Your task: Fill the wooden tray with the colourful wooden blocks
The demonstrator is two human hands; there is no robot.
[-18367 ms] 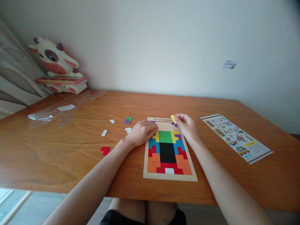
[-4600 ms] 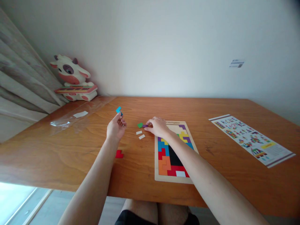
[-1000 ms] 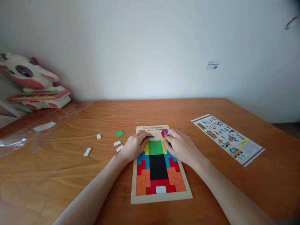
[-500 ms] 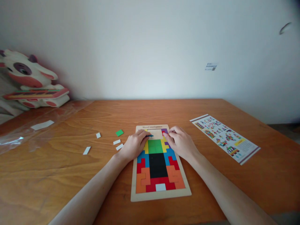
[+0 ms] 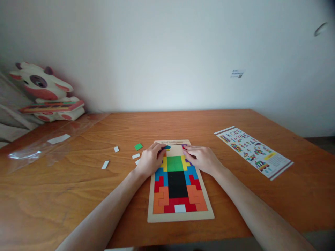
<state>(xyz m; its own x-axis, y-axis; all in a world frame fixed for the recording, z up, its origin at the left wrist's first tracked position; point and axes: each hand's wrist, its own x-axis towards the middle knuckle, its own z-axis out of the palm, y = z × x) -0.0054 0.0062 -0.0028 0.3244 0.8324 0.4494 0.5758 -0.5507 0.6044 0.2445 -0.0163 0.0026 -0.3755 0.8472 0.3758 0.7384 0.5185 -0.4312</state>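
Note:
A wooden puzzle board [image 5: 150, 205] lies lengthwise in front of me, largely filled with coloured block pieces. Over its upper left part is my left hand [image 5: 151, 159], fingers closed on a small blue puzzle piece [image 5: 168, 147], with some yellow just below it. My right hand [image 5: 202, 158] rests at the upper right corner, thumb and fingertips on a red puzzle piece [image 5: 184, 146] beside purple; the fingers partly hide it. Between the hands a bare patch [image 5: 175, 150] of board shows above the green squares [image 5: 174, 164]. Black pieces [image 5: 178, 184] fill the middle.
Left of the board lie a green square [image 5: 138, 146] and several white pieces [image 5: 105, 164]. A printed pattern sheet [image 5: 255, 152] is on the right. Clear plastic wrapping [image 5: 34, 154] and a cow-shaped toy keyboard [image 5: 54, 94] stand at the far left. A wall rises behind the table [image 5: 125, 130].
My right hand has flattened over the red piece at the corner. My left hand has moved slightly up the board with the blue piece. The camera view has shifted a little left.

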